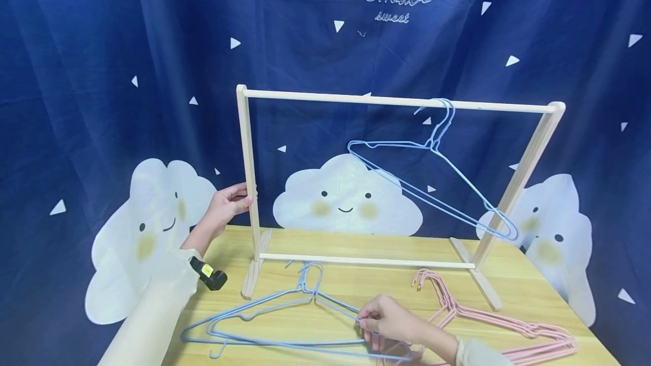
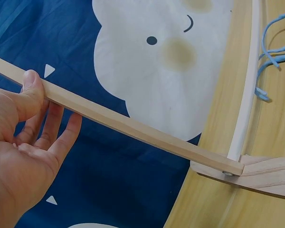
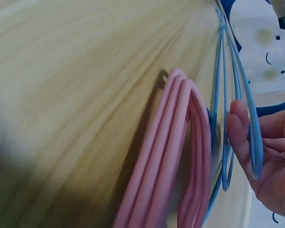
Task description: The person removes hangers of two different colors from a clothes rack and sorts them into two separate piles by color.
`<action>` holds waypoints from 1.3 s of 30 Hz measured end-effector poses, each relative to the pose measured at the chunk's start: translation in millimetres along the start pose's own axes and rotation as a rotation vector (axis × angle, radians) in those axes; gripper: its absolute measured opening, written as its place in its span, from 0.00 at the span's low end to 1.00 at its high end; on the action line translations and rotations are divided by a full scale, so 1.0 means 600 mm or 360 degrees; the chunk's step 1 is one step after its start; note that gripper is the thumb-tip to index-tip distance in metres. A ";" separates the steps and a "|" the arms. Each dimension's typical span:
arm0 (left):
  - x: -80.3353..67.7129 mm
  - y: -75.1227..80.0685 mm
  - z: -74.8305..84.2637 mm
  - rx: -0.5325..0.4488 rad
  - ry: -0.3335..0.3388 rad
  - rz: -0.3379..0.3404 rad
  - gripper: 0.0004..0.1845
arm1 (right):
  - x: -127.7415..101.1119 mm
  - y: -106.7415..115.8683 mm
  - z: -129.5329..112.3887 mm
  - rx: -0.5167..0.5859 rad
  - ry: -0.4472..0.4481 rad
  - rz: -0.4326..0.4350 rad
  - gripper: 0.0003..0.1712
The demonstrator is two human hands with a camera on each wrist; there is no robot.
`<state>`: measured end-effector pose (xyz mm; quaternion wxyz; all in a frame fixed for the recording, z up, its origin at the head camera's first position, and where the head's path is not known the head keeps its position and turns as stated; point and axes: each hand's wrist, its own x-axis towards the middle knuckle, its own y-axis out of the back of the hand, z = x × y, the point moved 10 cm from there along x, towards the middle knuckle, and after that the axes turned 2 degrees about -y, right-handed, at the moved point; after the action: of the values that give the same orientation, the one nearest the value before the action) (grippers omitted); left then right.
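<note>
My left hand (image 1: 224,210) pinches the left upright of a wooden clothes rack (image 1: 246,146); in the left wrist view, thumb and fingers lie on opposite sides of the post (image 2: 104,114). On the table, several blue hangers (image 1: 244,340) lie overlapping below the rack. With its fingers around one side of the top blue hanger (image 3: 253,123), my right hand (image 1: 389,321) is low at the front, close to the pink hangers (image 1: 503,315). Two blue hangers (image 1: 468,171) hang from the right part of the top rail (image 1: 325,97).
The stacked pink hangers (image 3: 156,156) lie right of the blue ones. The rack's feet (image 1: 478,275) stand on the wooden table (image 1: 305,242), with a lower rail (image 1: 366,261) between them. A blue curtain (image 1: 305,44) with white clouds hangs behind.
</note>
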<state>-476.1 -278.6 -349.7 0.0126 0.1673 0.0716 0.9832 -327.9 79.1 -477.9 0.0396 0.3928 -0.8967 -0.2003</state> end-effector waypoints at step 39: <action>-0.001 -0.001 -0.002 -0.0018 0.0016 0.0008 0.29 | 0.022 0.040 -0.020 -0.0811 -0.0003 0.0297 0.03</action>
<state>-476.0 -278.2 -350.9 0.0107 0.1625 0.0658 0.9845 -350.8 80.2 -458.5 0.1545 0.2857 -0.8496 -0.4155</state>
